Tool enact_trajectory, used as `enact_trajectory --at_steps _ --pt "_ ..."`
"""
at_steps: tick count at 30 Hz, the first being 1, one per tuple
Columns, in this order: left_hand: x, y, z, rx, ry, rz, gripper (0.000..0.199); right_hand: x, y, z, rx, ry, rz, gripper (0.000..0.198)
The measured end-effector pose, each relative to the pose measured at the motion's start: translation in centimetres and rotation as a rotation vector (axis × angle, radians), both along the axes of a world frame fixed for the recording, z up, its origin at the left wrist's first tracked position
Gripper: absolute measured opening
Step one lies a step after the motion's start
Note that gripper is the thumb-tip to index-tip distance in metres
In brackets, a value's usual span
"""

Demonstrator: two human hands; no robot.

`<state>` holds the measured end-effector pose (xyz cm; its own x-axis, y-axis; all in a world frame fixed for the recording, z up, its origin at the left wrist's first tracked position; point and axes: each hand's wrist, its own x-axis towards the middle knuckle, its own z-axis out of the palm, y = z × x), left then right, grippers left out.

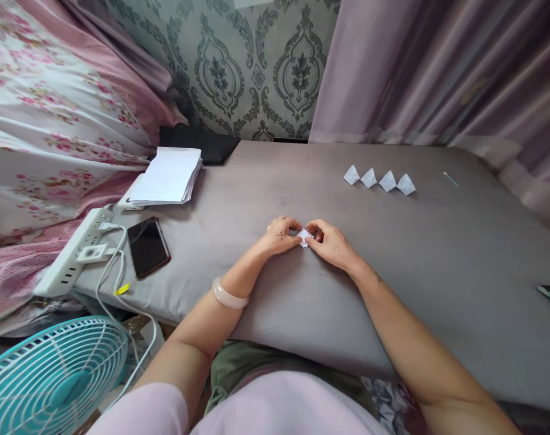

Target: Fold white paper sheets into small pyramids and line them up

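A small piece of folded white paper [305,236] is pinched between my two hands, just over the grey cloth of the table [275,302]. My left hand [281,234] grips its left side with thumb and fingers. On the other side my right hand [331,243] holds it the same way, fingertips close together. Farther back to the right, several folded white paper pieces [387,180] with pointed tops stand in a row. My fingers hide part of the paper's edges.
A stack of white paper [168,175] lies at the back left by a black folder-like item [202,144]. Nearer are a phone [148,248], a power strip [73,251] with white cables and a teal fan [66,380]. A cotton swab-like stick [451,179] lies far right.
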<state>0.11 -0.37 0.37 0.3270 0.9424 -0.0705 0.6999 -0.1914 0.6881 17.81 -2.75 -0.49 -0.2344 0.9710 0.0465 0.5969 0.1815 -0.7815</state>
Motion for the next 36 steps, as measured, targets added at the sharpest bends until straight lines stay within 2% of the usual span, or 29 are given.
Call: enact_trajectory --at_steps 3,7,9,12,15,20,23,28,32,36 --pt "-0.4 -0.2 0.0 -0.053 -0.071 -0.015 0.028 -0.3 -0.4 0.3 -0.043 0.088 -0.012 0.025" --pt "-1.0 -0.4 0.4 -0.292 -0.283 -0.062 0.028 -0.5 -0.9 0.5 -0.006 0.156 0.009 0.024" --pt "-1.2 -0.5 0.8 -0.298 -0.375 -0.094 0.029 -0.3 -1.0 0.6 0.024 0.147 0.005 0.025" --pt "-1.1 -0.6 1.2 -0.183 -0.411 -0.139 0.032 0.2 -1.0 0.9 0.102 0.073 0.005 0.02" --pt "-0.9 -0.7 1.1 -0.05 -0.351 -0.135 0.033 0.7 -1.0 1.2 0.183 0.0 0.017 0.017" --pt "-0.4 -0.5 -0.1 0.238 -0.241 -0.158 0.02 1.1 -0.8 1.0 0.272 -0.092 0.031 0.018" --pt "-0.2 0.0 -0.6 0.477 -0.158 -0.249 0.016 1.2 -0.7 0.7 0.368 -0.192 0.016 0.019" --pt "0.1 0.9 -0.5 0.804 0.107 -0.412 0.031 1.1 -0.4 0.2 0.597 -0.466 -0.017 0.025" --pt "0.4 1.8 -0.6 0.906 0.307 -0.508 0.036 0.8 0.0 0.2 0.624 -0.619 -0.008 0.03" --pt "0.7 2.3 -0.9 0.874 0.39 -0.558 0.035 0.3 0.1 0.2 0.561 -0.712 -0.02 0.03"
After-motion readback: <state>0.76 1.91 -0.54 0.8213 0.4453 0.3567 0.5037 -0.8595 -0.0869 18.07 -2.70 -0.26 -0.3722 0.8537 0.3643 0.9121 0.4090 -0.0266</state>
